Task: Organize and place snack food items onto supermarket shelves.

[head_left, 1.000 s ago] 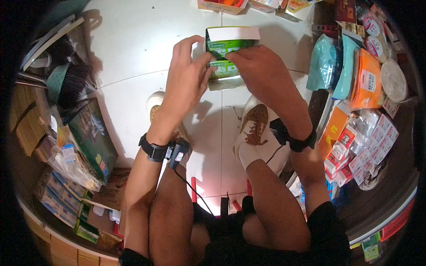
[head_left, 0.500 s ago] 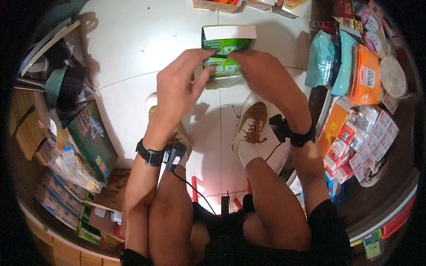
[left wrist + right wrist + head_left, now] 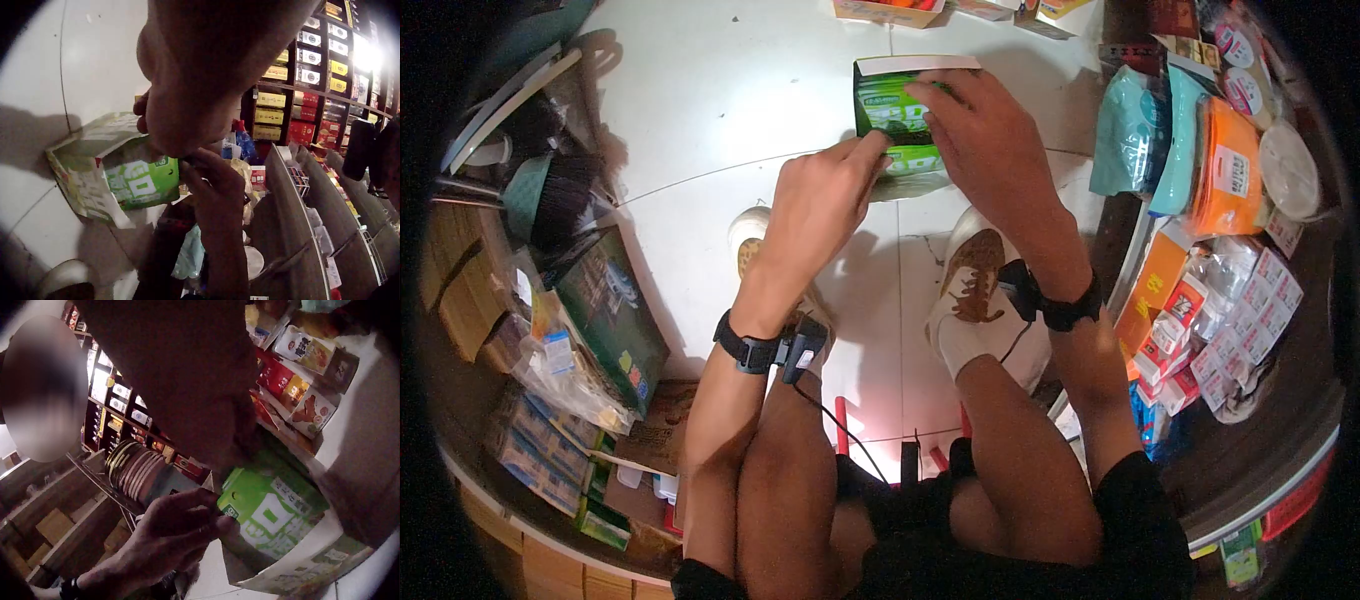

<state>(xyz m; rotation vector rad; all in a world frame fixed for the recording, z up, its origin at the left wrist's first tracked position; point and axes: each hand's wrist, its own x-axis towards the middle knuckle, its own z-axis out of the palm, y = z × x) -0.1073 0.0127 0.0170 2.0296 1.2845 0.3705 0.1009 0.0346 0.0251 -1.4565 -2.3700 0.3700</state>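
An upright open box with a raised white flap holds green packets on the floor. My left hand is at its left side, fingers curled; in the right wrist view the left hand pinches the corner of a green packet. Over the box's right side is my right hand, fingers spread and reaching in over the packets. In the left wrist view the right hand is beside a packet; its fingertips are partly hidden.
Open snack cartons stand beyond the box. Bagged goods and small packages line the right side. A dark brush and a green carton are at the left. My shoes rest on the tiles.
My right hand has moved up and its fingers have spread over the upper packets. My left hand has swung inward, its fingers now curled at the packets. The box's flap looks narrower.
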